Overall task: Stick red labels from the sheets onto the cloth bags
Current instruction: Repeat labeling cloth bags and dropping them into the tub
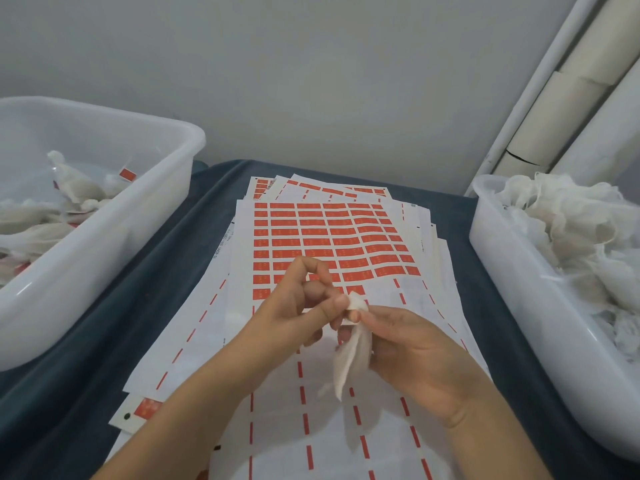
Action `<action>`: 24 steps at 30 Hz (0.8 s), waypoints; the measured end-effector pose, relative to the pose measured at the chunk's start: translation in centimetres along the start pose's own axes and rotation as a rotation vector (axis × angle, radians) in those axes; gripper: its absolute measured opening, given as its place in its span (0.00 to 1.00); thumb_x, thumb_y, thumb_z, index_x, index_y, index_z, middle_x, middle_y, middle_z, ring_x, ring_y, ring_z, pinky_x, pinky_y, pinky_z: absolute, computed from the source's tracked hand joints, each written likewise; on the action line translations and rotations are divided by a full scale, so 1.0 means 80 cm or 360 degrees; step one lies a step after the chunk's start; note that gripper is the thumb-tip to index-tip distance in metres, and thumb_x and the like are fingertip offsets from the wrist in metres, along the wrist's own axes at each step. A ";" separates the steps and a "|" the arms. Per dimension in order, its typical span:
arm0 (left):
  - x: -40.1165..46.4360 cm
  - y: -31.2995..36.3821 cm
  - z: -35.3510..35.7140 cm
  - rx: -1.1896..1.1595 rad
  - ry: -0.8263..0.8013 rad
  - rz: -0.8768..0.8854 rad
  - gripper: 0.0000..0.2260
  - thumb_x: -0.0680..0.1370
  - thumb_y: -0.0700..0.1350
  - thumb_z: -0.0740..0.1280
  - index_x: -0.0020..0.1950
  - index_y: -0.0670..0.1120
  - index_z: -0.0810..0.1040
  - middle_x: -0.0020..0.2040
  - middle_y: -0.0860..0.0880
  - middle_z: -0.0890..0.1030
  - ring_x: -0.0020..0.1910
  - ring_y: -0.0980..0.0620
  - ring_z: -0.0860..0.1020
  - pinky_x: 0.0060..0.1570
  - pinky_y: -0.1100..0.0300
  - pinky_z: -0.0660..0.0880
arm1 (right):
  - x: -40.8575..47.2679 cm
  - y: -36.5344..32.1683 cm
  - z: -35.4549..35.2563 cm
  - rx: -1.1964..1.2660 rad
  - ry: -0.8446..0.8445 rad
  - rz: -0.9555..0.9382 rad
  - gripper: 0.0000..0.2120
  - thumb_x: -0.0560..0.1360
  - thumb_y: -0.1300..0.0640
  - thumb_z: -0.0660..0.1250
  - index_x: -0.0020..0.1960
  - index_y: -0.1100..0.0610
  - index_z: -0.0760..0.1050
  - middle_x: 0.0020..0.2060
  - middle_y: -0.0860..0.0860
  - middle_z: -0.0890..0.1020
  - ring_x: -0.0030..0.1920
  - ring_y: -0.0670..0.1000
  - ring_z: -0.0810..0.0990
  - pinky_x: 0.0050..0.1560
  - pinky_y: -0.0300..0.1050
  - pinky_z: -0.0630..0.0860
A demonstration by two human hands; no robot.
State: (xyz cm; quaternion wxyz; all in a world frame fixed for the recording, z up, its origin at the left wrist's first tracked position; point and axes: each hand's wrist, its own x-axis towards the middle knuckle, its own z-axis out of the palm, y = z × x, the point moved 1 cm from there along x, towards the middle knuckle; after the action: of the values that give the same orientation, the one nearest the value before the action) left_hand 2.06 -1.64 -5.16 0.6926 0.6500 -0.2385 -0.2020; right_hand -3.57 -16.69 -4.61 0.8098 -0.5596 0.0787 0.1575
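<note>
- While both hands meet above the middle of the table, a small white cloth bag (351, 355) hangs between them, its top pinched and its body drooping down over the paper.
- The right hand (412, 351) grips the bag along its right side, fingers curled round the cloth, thumb near the bunched top.
- The left hand (304, 303) pinches the top of the bag with thumb and fingertips, the other fingers curled above; whether a label sits under those fingertips cannot be told.
- Directly beneath the hands lies the top label sheet (311, 427), its far half filled with rows of red labels (332, 244), its near half stripped to white backing with red dashed lines.
- The hands and bag cover the nearest rows of labels.
- More sheets (301, 183) are fanned out under and behind it, some edges poking out at the left and right.
- The sheets rest on a dark blue cloth (166, 271) covering the table.
- At the left stands a white plastic tub (104, 237) holding bags, one showing a red label (127, 173).
- At the right a second white tub (519, 278) is heaped with crumpled white bags (568, 230).
- Behind it, pale tubes (561, 98) lean against the grey wall.
</note>
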 end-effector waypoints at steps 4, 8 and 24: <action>0.002 -0.002 -0.001 -0.0340 -0.0032 -0.0247 0.15 0.67 0.49 0.68 0.51 0.49 0.71 0.35 0.50 0.79 0.30 0.57 0.73 0.30 0.67 0.71 | 0.003 0.000 0.000 -0.0178 0.0178 -0.0062 0.12 0.69 0.52 0.65 0.50 0.50 0.83 0.52 0.51 0.83 0.55 0.55 0.79 0.60 0.49 0.75; 0.002 -0.006 0.010 -0.0224 0.0167 -0.0168 0.20 0.64 0.53 0.69 0.54 0.59 0.70 0.41 0.57 0.81 0.35 0.59 0.78 0.35 0.68 0.74 | 0.005 0.004 -0.001 -0.0086 0.0279 -0.0037 0.13 0.68 0.52 0.66 0.48 0.54 0.84 0.52 0.53 0.83 0.57 0.56 0.79 0.62 0.50 0.73; 0.001 -0.014 0.016 0.0710 0.0607 0.0305 0.08 0.69 0.51 0.70 0.36 0.64 0.75 0.38 0.60 0.77 0.43 0.64 0.74 0.39 0.75 0.72 | 0.008 0.009 0.005 -0.0273 0.0409 -0.0180 0.17 0.68 0.49 0.66 0.53 0.53 0.81 0.51 0.47 0.84 0.56 0.50 0.80 0.59 0.45 0.74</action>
State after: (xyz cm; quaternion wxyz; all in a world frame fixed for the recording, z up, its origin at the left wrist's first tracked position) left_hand 1.42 -2.77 -6.20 0.5811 0.7867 -0.2028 0.0471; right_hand -3.23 -15.95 -5.31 0.7500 -0.6457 0.1363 0.0448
